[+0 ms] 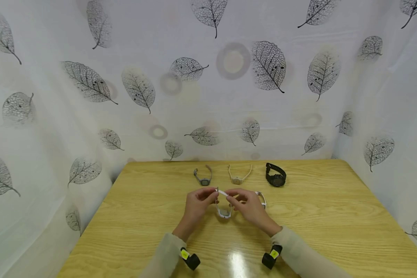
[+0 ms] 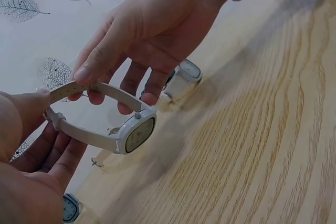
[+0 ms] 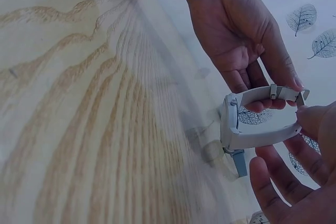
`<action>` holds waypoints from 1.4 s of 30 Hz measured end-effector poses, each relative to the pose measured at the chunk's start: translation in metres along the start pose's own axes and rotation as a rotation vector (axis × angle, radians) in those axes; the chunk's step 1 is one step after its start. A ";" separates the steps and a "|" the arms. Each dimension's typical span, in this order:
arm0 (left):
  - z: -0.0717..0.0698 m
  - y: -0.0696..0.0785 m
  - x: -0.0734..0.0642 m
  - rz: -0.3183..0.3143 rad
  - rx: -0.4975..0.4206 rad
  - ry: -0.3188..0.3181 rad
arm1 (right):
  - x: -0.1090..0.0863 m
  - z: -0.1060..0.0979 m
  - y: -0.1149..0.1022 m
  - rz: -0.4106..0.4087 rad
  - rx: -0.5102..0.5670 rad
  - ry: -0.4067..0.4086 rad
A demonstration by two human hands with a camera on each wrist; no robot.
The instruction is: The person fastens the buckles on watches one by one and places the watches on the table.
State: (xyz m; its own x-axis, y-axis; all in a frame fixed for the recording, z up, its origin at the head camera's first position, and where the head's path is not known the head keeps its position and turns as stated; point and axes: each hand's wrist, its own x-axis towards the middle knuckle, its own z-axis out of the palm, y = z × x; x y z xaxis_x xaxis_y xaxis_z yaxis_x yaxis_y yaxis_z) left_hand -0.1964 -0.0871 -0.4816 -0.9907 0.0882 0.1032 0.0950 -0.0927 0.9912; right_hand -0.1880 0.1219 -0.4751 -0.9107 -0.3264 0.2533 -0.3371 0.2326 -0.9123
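A white wristwatch (image 1: 224, 213) hangs between my two hands, its face at the bottom and its strap bent up into a loop. At the buckle end of the strap, my left hand (image 1: 197, 204) pinches with thumb and fingertips. My right hand (image 1: 247, 204) pinches the other strap half, which shows small holes in the left wrist view. The strap ends come close together between the two thumbs. In the right wrist view the metal buckle (image 3: 302, 97) sticks up by the left thumb, and a strap keeper (image 3: 273, 92) sits further along the band.
Behind the hands stand a grey watch (image 1: 205, 182), a beige watch (image 1: 236, 180) and a black watch (image 1: 277, 180) in a row. Another white watch (image 1: 263, 201) is partly hidden behind the right hand. A leaf-print curtain (image 1: 208, 96) borders the wooden table (image 1: 333, 216).
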 end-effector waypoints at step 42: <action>0.000 0.003 -0.003 -0.018 0.076 -0.130 | -0.002 -0.001 0.012 -0.024 0.021 -0.092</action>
State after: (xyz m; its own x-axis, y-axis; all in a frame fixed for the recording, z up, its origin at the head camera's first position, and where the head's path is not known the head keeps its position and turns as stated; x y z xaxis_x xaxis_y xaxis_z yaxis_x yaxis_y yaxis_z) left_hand -0.1934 -0.0878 -0.4785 -0.9720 0.2170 0.0902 0.0890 -0.0153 0.9959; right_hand -0.1899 0.1263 -0.4861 -0.8762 -0.4147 0.2456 -0.3528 0.2048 -0.9130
